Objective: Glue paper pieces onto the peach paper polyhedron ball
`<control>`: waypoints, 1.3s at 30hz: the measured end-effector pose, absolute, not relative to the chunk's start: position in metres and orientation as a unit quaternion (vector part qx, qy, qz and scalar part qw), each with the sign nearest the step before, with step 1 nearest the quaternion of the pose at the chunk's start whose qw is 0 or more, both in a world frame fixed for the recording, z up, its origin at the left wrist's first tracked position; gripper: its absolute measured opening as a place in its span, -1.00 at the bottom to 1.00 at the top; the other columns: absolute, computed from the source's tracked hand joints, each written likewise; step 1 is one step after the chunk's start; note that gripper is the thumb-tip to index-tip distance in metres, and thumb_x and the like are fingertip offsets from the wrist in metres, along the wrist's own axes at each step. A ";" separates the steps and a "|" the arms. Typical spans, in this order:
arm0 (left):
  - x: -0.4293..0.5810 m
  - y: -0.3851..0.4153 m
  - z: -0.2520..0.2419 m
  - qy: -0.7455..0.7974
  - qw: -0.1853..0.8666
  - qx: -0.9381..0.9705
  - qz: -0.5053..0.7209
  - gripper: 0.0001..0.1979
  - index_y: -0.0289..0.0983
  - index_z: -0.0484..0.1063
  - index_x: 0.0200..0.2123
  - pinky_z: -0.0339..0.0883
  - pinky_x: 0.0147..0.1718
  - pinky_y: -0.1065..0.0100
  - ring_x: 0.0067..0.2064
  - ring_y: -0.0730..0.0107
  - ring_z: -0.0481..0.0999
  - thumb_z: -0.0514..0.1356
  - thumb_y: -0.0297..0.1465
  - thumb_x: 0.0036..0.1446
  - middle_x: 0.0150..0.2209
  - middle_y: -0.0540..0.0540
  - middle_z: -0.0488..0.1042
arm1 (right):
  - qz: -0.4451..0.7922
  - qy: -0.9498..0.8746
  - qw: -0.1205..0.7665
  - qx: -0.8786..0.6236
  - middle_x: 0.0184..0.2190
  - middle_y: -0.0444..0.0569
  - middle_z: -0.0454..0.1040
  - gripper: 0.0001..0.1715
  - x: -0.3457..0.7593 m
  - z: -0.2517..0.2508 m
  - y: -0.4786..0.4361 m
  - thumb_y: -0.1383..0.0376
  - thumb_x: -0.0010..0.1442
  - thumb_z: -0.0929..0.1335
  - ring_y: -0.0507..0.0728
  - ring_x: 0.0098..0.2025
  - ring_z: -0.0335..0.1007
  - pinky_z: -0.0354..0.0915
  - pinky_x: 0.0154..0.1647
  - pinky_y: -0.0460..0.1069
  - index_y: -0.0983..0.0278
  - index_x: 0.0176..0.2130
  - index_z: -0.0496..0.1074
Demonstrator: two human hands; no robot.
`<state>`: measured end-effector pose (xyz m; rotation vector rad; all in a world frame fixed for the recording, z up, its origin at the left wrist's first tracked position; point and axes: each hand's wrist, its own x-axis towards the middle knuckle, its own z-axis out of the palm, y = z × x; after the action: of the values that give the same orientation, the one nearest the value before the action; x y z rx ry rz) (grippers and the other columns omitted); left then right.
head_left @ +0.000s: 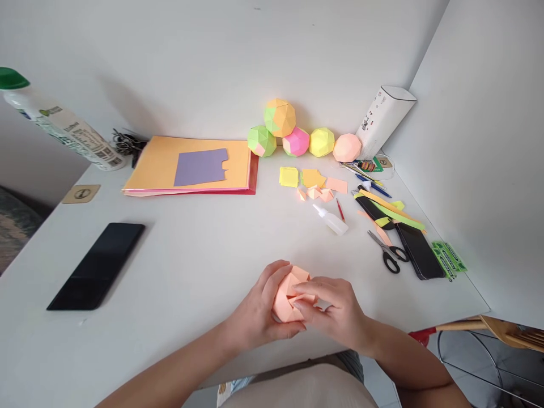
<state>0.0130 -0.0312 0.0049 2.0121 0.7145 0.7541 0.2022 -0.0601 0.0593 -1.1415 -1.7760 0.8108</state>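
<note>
I log the peach paper ball (281, 304) near six o'clock in my feed, cupped by the left hand (257, 309), the right hand (340, 311) pinching its edge, white bottle (334, 220) at its one o'clock.

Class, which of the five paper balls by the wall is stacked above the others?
The orange-and-green ball: it rests atop the green ball and the pink ball, while the other four sit lower, in a row.
</note>
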 end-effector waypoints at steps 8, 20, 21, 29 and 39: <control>0.016 -0.032 0.010 0.291 0.414 0.803 0.315 -0.14 -0.07 -0.20 0.32 0.39 0.03 -0.07 0.17 -0.01 0.25 0.29 -0.19 0.14 0.17 -0.29 0.09 | 0.257 -0.752 0.417 -0.441 -0.45 -0.13 0.40 -0.66 0.204 0.056 -0.060 0.43 0.24 0.29 -0.03 -0.55 0.24 0.26 -0.58 -0.14 0.17 -0.01 0.42; 0.018 -0.032 0.011 0.287 0.411 0.801 0.327 -0.15 -0.05 -0.22 0.32 0.43 -0.05 0.00 0.08 0.06 0.31 0.26 -0.15 0.16 0.11 -0.27 0.13 | 0.301 -0.719 0.423 -0.463 -0.51 -0.20 0.30 -0.83 0.203 0.056 -0.062 0.40 0.23 0.30 0.00 -0.50 0.23 0.25 -0.50 -0.10 0.18 -0.35 0.21; 0.018 -0.032 0.012 0.286 0.409 0.802 0.328 -0.15 -0.05 -0.23 0.32 0.44 -0.06 0.01 0.08 0.07 0.32 0.26 -0.14 0.16 0.11 -0.27 0.13 | 0.297 -0.721 0.425 -0.460 -0.51 -0.20 0.29 -0.83 0.203 0.056 -0.062 0.42 0.23 0.30 0.00 -0.49 0.23 0.25 -0.50 -0.10 0.18 -0.34 0.22; 0.018 -0.032 0.012 0.292 0.400 0.806 0.324 -0.12 -0.05 -0.24 0.33 0.45 -0.07 -0.01 0.08 0.04 0.34 0.29 -0.17 0.14 0.11 -0.29 0.15 | 0.306 -0.707 0.403 -0.493 -0.45 -0.17 0.26 -0.85 0.202 0.056 -0.065 0.38 0.24 0.30 -0.01 -0.50 0.21 0.24 -0.56 -0.11 0.18 -0.33 0.21; 0.016 -0.034 0.011 0.307 0.387 0.815 0.304 -0.12 -0.08 -0.21 0.31 0.46 -0.07 0.00 0.10 0.02 0.31 0.29 -0.17 0.12 0.14 -0.31 0.07 | 0.235 -0.730 0.414 -0.491 -0.29 -0.09 0.14 -0.88 0.202 0.060 -0.066 0.44 0.20 0.33 -0.02 -0.43 0.24 0.35 -0.49 -0.09 0.21 -0.33 0.38</control>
<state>0.0162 -0.0344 0.0112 2.0733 0.7810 0.7724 0.2018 -0.0664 0.0597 -1.2340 -1.8339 0.5897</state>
